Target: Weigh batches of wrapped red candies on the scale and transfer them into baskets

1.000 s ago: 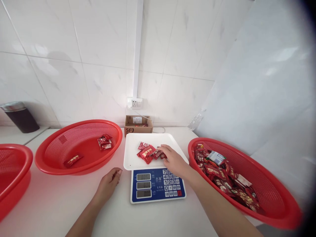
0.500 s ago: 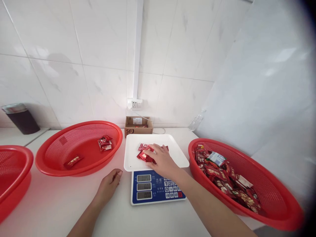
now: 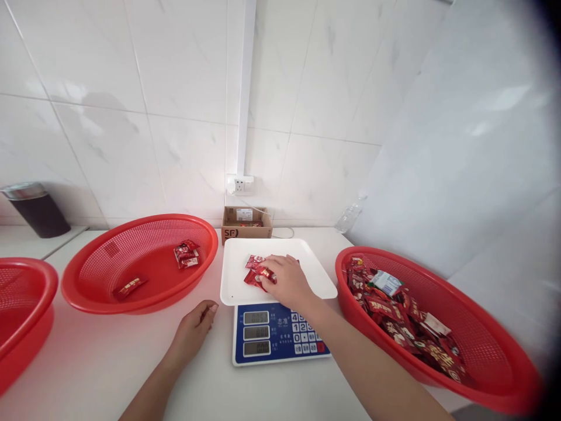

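Note:
My right hand [image 3: 288,282] is over the white tray [image 3: 234,257] of a digital scale [image 3: 280,336], its fingers curled round small red snack packets [image 3: 265,272]. Part of the packets is hidden under the palm. Another red-and-white packet [image 3: 254,261] lies on the tray just left of the fingers. On the white table, left of the scale's blue panel, rests my left hand [image 3: 196,327] with its fingers folded in and thumb against them; nothing shows in it.
On the right, a red basket [image 3: 495,356] holds many red packets. Another red basket [image 3: 144,234] at left has a few packets, and part of a third [image 3: 26,269] shows at the left edge. Behind the scale stand a cardboard box [image 3: 246,233] and a wall socket [image 3: 239,185].
My right hand has drawn its fingers in closer round the packets on the tray. My left hand stays where it was.

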Tool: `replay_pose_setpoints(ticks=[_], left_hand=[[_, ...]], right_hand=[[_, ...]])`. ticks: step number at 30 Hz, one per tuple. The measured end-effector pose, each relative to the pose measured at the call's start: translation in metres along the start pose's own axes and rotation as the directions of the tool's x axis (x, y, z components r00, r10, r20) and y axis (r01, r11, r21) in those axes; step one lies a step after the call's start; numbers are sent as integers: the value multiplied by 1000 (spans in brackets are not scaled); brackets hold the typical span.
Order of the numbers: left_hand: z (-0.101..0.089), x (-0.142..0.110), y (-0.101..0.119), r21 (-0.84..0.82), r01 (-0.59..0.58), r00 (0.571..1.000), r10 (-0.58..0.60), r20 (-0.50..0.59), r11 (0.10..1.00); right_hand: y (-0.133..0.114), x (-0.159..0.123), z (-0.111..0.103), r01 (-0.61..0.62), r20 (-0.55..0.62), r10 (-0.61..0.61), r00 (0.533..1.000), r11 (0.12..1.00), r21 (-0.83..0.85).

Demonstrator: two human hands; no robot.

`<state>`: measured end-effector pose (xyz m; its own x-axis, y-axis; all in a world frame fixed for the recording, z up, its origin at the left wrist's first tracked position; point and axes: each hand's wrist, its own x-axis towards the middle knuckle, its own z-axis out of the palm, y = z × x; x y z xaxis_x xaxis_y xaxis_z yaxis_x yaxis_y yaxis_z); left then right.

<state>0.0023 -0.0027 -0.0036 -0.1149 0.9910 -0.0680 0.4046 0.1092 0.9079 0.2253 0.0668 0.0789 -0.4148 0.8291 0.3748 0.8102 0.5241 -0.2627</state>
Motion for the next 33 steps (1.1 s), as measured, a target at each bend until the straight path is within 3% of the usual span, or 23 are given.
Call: replay_pose_setpoints(ticks=[2,6,12,20,27,33], left_hand=[[0,0,0,7,-1,1000,1,1,1000],[0,-1,1,-5,-9,1000,9,-14,1000],[1,1,-3,-22,5,1000,-6,-18,1000],[1,0,0,-26,1,1000,-1,-14,1000],[0,-2,1,0,5,1000,-5,-1,1000],[0,-2,2,-1,10,1000,-10,-9,1000]], right_hand=[[6,0,-5,-47,32,47,998,999,-8],[11,2,-12,-93,203,102,974,994,-51],[-1,7,-12,30,347,-20,938,999,-24],[7,-2,-24,-26,357,36,933,999,-34],[36,-23,-40,-189,305,206,930,978,-82],[46,-23,-39,-156,291,139,946,987,35]])
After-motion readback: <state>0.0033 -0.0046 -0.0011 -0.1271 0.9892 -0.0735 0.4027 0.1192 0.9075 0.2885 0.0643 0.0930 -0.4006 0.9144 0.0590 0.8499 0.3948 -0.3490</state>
